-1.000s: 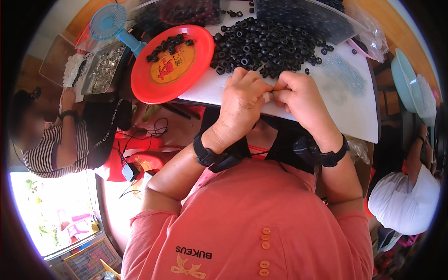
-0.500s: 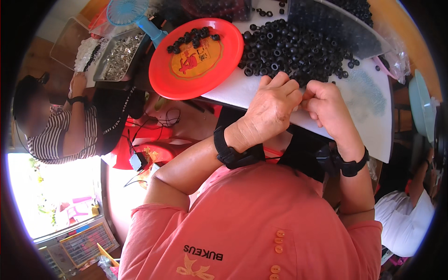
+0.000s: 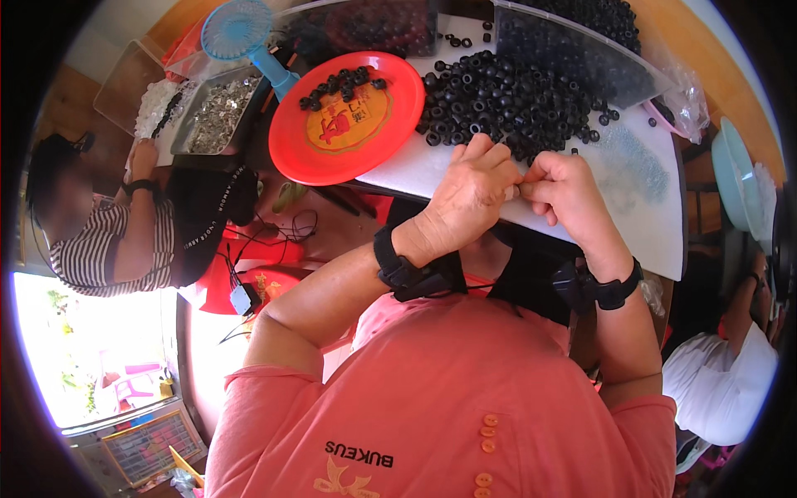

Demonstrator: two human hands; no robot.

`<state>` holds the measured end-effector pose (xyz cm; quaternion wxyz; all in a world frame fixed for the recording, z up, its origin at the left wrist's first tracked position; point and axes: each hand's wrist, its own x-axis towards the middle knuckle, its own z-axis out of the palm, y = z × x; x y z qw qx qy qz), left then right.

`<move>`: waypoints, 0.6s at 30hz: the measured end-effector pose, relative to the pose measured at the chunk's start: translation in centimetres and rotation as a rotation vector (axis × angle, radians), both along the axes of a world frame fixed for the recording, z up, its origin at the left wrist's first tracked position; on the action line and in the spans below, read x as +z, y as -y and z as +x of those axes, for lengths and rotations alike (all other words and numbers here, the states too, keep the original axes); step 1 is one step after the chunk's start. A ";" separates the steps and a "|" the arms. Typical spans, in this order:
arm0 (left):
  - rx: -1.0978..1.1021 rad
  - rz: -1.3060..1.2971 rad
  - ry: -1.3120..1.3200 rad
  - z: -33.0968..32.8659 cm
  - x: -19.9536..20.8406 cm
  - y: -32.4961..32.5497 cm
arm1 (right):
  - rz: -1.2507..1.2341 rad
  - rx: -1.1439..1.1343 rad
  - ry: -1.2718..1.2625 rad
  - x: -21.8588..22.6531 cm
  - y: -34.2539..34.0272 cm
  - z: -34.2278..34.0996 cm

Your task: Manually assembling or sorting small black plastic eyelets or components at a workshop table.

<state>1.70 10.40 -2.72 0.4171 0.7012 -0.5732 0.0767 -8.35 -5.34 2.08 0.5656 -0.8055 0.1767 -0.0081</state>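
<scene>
Hands: two on my feed, one black wristband [image 3: 408, 272] on each wrist
Left hand [image 3: 477, 187]: fingers curled into a narrow pinch, tips meeting the right's
Right hand [image 3: 566, 184]: same deal, thumb and index pinched; whatever's between is too hidden for me to make out, direction included
Black rings [image 3: 498, 104]: one big heap just past the fingertips, way too many to count; holes face every which way, and they're so squat I can't call a long axis
Red plate [image 3: 390, 137]: one, left of the heap, roughly a dozen rings bunched toward its far side
Table [image 3: 631, 232]: white top, bluish patch on the right
Blue fan [image 3: 237, 29]: one, handle slanting toward the plate
Clear bins [image 3: 573, 58]: two along the far side
Metal tray [image 3: 184, 139]: one, full of shiny bits
Room: two co-workers, striped shirt [image 3: 79, 257] left, white shirt [image 3: 722, 382] right; bright opening [image 3: 91, 340] lower left
</scene>
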 end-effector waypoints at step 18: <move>0.000 0.033 -0.057 -0.2 0.7 -0.1 | -0.076 -0.011 0.014 -0.2 -0.1 -0.2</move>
